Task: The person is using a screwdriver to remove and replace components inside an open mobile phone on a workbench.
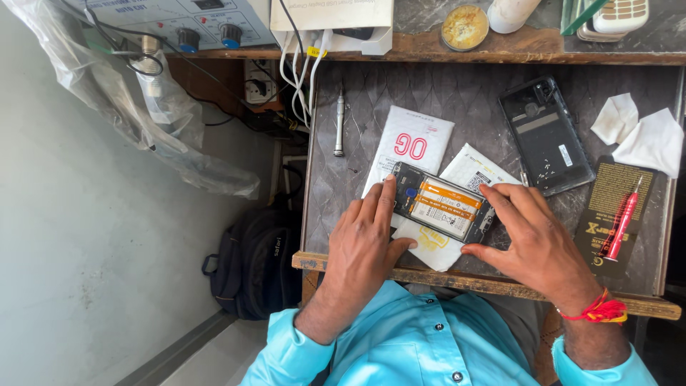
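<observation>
Leaning over the front edge of a small work table (336, 161), a person in a turquoise buttoned shirt (407, 343) has both hands on an opened phone (443, 209) whose back is off, so that its orange-and-white battery faces up. The left hand (364, 246) lies flat beside the phone's left end, its fingers stretched along the near-left corner and the thumb tucked under the near edge; the hand is spread, pressing rather than clasping. The right hand (532, 239), with a red thread round its wrist, steadies the right end, fingertips resting on the far-right corner and the thumb at the near side, a loose pinch around that end. The phone lies aslant near the middle of the table on top of white paper packets (418, 139). To the right, a red-handled tool (620, 223) rests on a dark card (607, 189). Farther back lie the removed black back cover (547, 136), two crumpled white tissues (639, 132) and a slim metal screwdriver (340, 121). On the shelf at the rear stand a round tin (464, 27) and a box with blue knobs (207, 28), white cables hanging below it. Down on the floor at left sits a black backpack (254, 261).
</observation>
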